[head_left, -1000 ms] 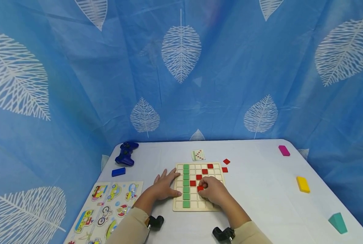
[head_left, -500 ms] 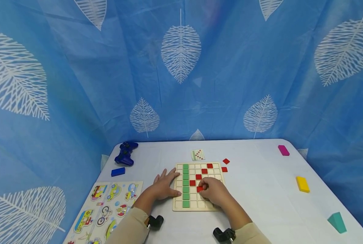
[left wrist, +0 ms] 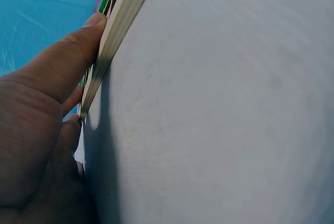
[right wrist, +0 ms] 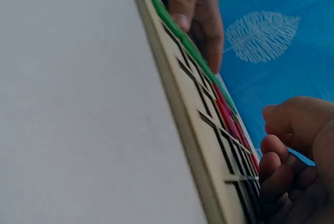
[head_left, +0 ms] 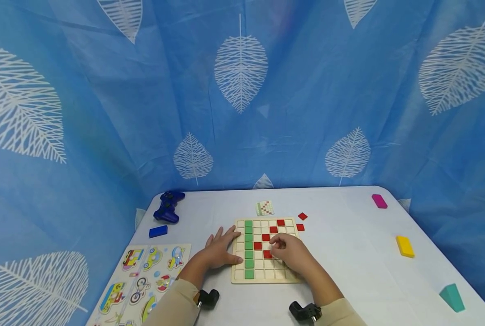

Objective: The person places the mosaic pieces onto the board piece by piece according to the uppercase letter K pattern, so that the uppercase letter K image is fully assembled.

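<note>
A wooden grid board (head_left: 264, 273) lies on the white table. Green square tiles (head_left: 249, 253) fill one column near its left side, and several red ones run in a slanting line. One red tile (head_left: 267, 254) sits in a cell just left of my right hand (head_left: 291, 252). That hand hovers over the board's right part, fingers loosely bent; in the right wrist view its thumb (right wrist: 297, 117) stands apart from the fingertips with nothing between. My left hand (head_left: 218, 251) rests against the board's left edge, fingers spread, its thumb (left wrist: 78, 46) touching the rim in the left wrist view.
A small pattern card (head_left: 264, 208) lies behind the board. Two loose red tiles (head_left: 302, 216) are off its back right corner. At left are a blue game controller (head_left: 169, 206), a blue block (head_left: 158, 231) and a picture puzzle (head_left: 145, 271). Pink, yellow (head_left: 405, 246) and teal blocks lie at right.
My right hand has let go of the red tile, which now lies in its cell, and has drawn slightly right. My left hand has stayed in place.
</note>
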Demonstrator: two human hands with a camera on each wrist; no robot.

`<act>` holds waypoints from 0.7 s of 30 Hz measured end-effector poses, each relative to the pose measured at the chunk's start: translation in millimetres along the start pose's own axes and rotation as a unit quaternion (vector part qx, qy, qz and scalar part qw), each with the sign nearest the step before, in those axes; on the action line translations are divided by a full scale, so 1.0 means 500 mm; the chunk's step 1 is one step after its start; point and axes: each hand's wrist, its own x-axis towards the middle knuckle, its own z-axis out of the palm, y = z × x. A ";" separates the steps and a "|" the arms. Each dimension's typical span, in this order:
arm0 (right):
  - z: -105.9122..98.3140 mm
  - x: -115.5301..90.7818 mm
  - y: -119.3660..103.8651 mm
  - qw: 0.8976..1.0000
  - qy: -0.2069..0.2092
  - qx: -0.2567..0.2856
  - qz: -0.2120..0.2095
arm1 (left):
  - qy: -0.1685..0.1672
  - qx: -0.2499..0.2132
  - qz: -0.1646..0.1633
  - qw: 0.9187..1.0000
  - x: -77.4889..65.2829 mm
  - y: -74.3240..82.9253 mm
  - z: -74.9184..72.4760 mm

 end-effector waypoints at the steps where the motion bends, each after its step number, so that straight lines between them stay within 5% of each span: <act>1: -0.008 0.003 0.002 1.000 0.007 0.002 0.002 | 0.000 0.000 0.000 1.000 0.000 0.001 0.000; 13: -0.142 0.073 0.075 0.995 0.073 0.008 0.071 | -0.001 -0.001 -0.005 1.000 -0.002 0.007 0.004; 21: -0.167 0.094 0.128 0.991 0.068 0.013 0.113 | -0.004 -0.003 -0.008 1.000 -0.007 0.010 0.007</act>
